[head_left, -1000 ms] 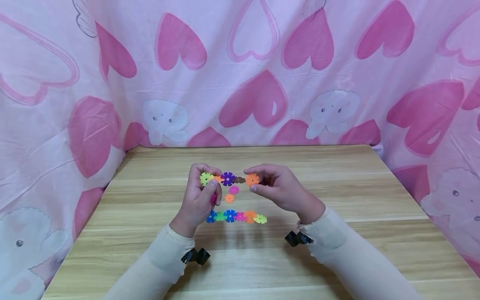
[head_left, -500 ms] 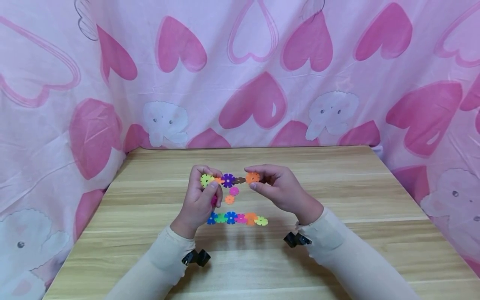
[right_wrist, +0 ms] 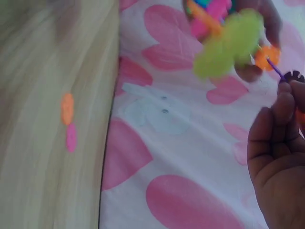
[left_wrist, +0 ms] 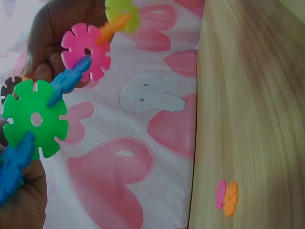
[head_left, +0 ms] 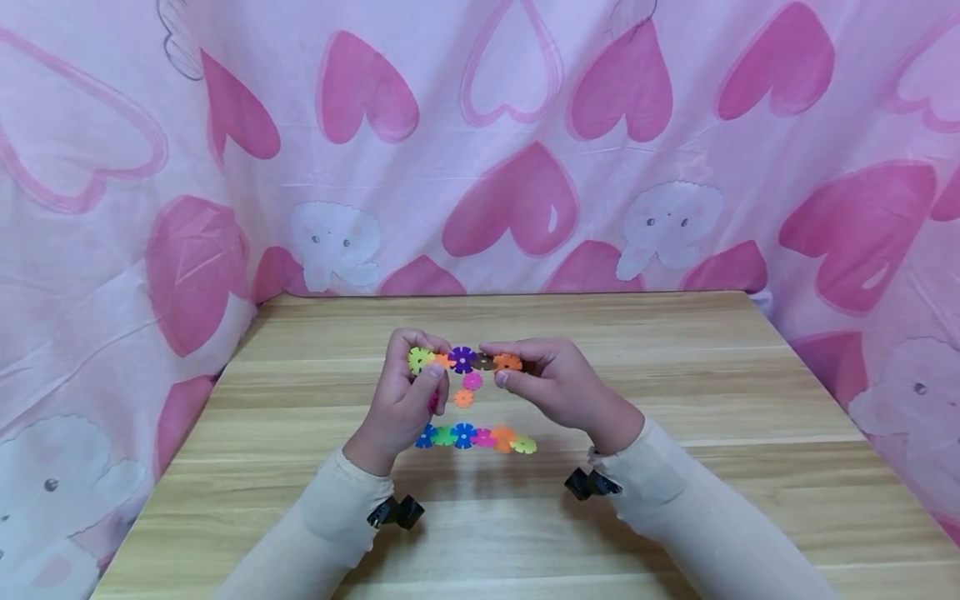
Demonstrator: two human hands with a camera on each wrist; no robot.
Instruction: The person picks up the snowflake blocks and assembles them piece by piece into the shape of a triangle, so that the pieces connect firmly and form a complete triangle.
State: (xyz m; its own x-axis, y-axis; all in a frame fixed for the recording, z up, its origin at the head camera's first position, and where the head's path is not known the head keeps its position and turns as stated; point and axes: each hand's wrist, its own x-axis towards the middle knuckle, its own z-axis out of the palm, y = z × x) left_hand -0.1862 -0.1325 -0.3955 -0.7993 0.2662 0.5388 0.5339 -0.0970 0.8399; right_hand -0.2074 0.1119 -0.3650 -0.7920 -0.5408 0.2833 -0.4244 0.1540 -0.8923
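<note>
Hands draw together on the snowflake-disc chain

The left hand (head_left: 405, 398) pinches the yellow-green disc (head_left: 419, 360) at the chain's (head_left: 462, 360) nine-o'clock end, above the table (head_left: 675, 375); the right hand (head_left: 558, 385), closer than a second ago, clamps the orange disc (head_left: 507, 362) at three o'clock, so the piece is seating. Thin, notched, glossy plastic rounds; a loose pink-and-orange pair (head_left: 468, 388) lies at six o'clock.

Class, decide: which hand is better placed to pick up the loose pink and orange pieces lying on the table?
Probably right: the right hand pinches only the chain's end, while the left hand supports the whole frame.
</note>
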